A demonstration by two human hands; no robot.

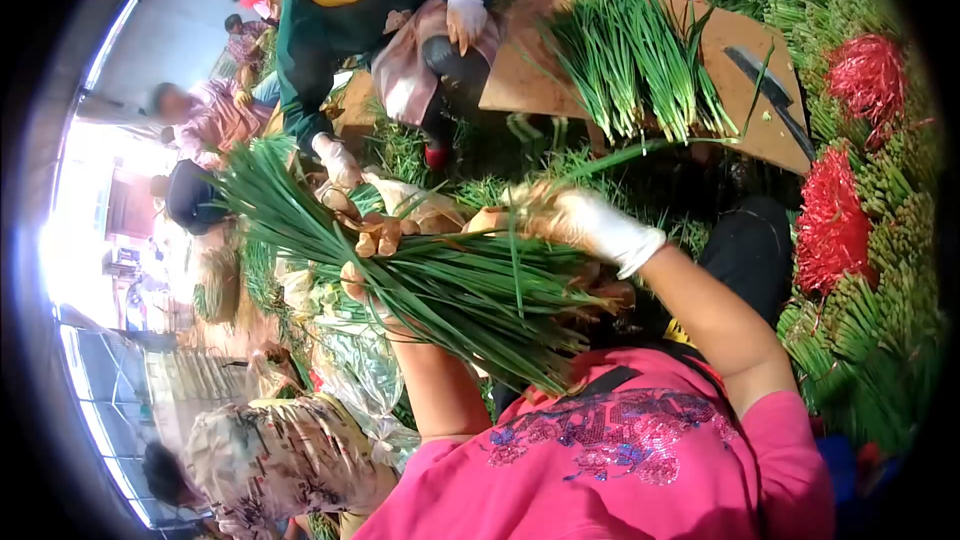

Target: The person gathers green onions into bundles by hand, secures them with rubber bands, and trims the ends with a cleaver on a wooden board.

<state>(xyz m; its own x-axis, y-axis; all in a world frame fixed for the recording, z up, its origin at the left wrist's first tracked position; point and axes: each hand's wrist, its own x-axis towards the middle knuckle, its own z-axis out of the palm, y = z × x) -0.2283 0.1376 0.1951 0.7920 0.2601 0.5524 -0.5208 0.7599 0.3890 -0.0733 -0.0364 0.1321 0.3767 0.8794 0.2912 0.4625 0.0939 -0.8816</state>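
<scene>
A large bunch of green chives [470,285] lies across my left hand [375,237], whose fingers are wrapped round its middle. The leaves fan out to the upper left, and the other end points down toward my pink shirt. My right hand [590,225], in a white glove, is just above the bunch at its right part. Its fingers are bent and somewhat blurred, closed on a few loose chive leaves [640,152], one long blade trailing to the right. Some dry, pale leaf bits appear at those fingertips.
A brown board [530,50] ahead carries trimmed chives [640,65] and a dark-handled knife [770,90]. Stacked chive bundles [860,340] with red ties [835,220] line the right side. A gloved co-worker [340,50] sits opposite; another person [290,460] is at lower left.
</scene>
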